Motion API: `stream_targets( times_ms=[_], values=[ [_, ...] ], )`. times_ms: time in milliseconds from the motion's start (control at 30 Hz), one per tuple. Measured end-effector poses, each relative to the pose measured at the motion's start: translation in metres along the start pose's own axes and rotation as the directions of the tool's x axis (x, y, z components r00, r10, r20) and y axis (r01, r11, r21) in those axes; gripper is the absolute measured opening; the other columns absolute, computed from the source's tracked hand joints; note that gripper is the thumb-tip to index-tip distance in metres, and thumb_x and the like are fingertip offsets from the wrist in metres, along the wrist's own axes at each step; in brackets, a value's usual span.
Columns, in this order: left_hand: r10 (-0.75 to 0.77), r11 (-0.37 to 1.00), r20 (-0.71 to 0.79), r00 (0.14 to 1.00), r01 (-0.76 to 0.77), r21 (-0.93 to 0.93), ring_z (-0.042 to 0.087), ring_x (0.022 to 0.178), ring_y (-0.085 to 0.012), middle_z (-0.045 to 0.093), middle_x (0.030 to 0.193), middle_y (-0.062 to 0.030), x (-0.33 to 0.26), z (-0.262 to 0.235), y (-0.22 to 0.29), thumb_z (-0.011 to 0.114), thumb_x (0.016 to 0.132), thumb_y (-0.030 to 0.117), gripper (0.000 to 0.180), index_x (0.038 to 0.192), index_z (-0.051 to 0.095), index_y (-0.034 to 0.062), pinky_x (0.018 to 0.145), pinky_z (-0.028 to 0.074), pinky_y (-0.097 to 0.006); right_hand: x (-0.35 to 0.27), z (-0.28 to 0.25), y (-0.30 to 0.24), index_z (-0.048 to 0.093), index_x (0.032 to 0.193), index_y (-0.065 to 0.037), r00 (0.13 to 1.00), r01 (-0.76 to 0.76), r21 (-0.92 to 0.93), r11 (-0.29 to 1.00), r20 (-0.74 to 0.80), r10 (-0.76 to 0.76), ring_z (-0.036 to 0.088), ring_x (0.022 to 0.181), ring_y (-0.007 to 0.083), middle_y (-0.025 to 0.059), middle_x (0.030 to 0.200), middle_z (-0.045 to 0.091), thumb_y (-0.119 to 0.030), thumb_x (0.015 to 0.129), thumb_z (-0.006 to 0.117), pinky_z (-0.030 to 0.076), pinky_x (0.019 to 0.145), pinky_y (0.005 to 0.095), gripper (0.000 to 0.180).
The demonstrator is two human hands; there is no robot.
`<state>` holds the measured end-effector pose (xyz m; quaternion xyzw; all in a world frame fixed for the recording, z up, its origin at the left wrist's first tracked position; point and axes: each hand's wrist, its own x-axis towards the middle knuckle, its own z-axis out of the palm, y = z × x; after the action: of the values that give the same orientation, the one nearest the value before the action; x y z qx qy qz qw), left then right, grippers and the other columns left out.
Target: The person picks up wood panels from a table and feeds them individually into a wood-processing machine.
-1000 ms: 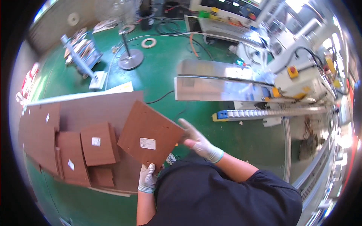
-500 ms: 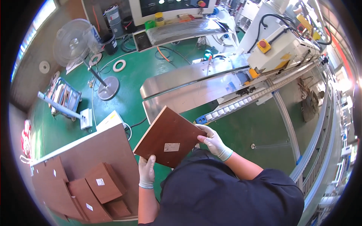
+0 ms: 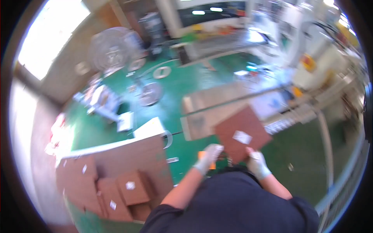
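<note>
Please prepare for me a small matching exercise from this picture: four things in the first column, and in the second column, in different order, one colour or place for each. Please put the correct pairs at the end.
Things:
1. Board held in the right hand
2. Floor
3. Fan
4. Shirt

Colours and places:
A. In the upper left part of the picture
B. Dark, at the bottom of the picture
C. Brown, with a white label
D. Green

Right pairs: 1-C, 2-D, 3-A, 4-B
</note>
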<state>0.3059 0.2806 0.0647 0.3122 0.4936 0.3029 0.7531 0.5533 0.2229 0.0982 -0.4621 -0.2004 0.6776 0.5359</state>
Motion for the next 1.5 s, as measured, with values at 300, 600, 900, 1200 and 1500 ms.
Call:
stream_targets(
  times_ms=[300,600,900,1200,1500],
  values=[
    [0.124,0.986,0.016,0.992,-0.125,0.112,0.066,0.086,-0.0135,0.071,0.099,-0.0056,0.000,0.003,-0.026,0.055,0.109,0.030,0.030,0.114,0.064,0.0026,0.075,0.055,-0.030,0.042,-0.084,-0.001,0.056,0.141,-0.009,0.999,0.050,0.164,0.985,0.001,-0.051,0.065,0.120,0.0252,0.0084,0.136,0.065,-0.041,0.107,0.060,0.056,0.099,0.0431,0.047],
    [-0.038,0.998,-0.237,0.971,0.048,0.033,0.066,0.093,-0.0139,0.073,0.110,-0.0056,-0.040,-0.042,-0.071,0.055,0.108,0.032,0.031,0.123,0.064,0.0070,0.078,0.054,-0.031,0.044,-0.072,-0.032,0.063,0.104,-0.018,0.949,-0.284,-0.382,0.880,-0.244,0.201,0.069,0.074,0.0204,0.0016,0.079,0.068,-0.072,0.097,0.054,0.056,0.071,0.0421,0.056],
    [0.619,0.719,-0.348,0.704,-0.330,0.611,0.066,0.106,-0.0245,0.068,0.115,-0.0138,-0.070,-0.060,-0.016,0.055,0.104,0.012,0.023,0.118,0.066,-0.0016,0.096,0.052,-0.036,0.056,-0.041,-0.037,0.067,0.091,-0.004,0.972,-0.177,-0.369,0.912,-0.213,0.103,0.070,0.067,0.0188,0.0077,0.077,0.070,-0.044,0.105,0.063,0.057,0.061,0.0328,0.043],
    [0.751,0.123,0.031,0.660,-0.186,0.975,0.048,0.137,-0.0429,0.056,0.143,-0.0230,0.052,-0.053,0.086,0.065,0.095,0.023,0.046,0.133,0.058,-0.0014,0.120,0.034,-0.051,0.059,-0.026,-0.077,0.070,0.093,0.001,0.927,-0.264,-0.354,0.897,-0.349,0.135,0.067,0.064,0.0179,0.0096,0.075,0.071,-0.041,0.106,0.061,0.051,0.055,0.0303,0.044],
    [0.775,-0.015,0.031,0.631,-0.032,0.999,0.047,0.138,-0.0449,0.055,0.146,-0.0234,0.077,-0.053,0.083,0.063,0.094,0.024,0.046,0.133,0.058,0.0002,0.118,0.036,-0.054,0.079,-0.098,-0.129,0.072,0.088,0.004,0.900,-0.188,-0.467,0.864,-0.435,-0.039,0.070,0.059,0.0193,0.0122,0.072,0.075,-0.041,0.105,0.059,0.054,0.053,0.0310,0.050]
  ],
)
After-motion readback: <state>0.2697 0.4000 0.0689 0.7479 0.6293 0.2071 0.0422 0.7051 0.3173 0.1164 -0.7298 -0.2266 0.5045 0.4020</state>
